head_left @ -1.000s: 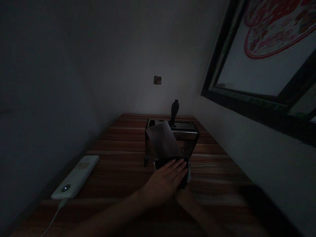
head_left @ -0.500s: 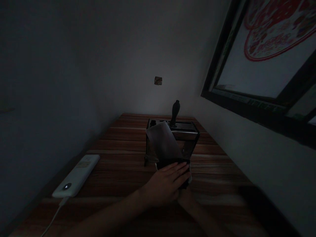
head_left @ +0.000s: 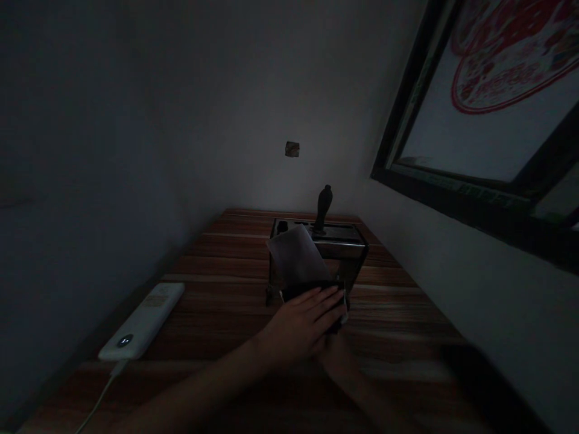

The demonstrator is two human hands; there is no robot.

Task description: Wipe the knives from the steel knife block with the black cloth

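Observation:
A broad, flat grey blade, which looks like a cleaver (head_left: 298, 256), slants up and to the left from my hands. Around its lower part lies a dark cloth (head_left: 307, 289) with a pale edge. My left hand (head_left: 301, 322) presses this cloth against the blade, fingers close together across it. Below and partly behind it, my right hand (head_left: 337, 355) is closed at the cleaver's lower end. The handle and most of the right fingers are hidden. Just behind the blade stands a metal-framed knife rack (head_left: 341, 247), with a dark knife handle (head_left: 324, 205) sticking up from it.
On the left of the striped wooden table (head_left: 217, 325) lies a white power bank (head_left: 142, 322) with a cable plugged in. Walls border the table at the back and sides. A dark-framed window (head_left: 479, 132) is at the right. A blurred dark object (head_left: 488, 386) lies lower right.
My left hand and the dark cloth have shifted slightly up and left along the blade. The cleaver keeps nearly the same slant. The whole view has shifted slightly.

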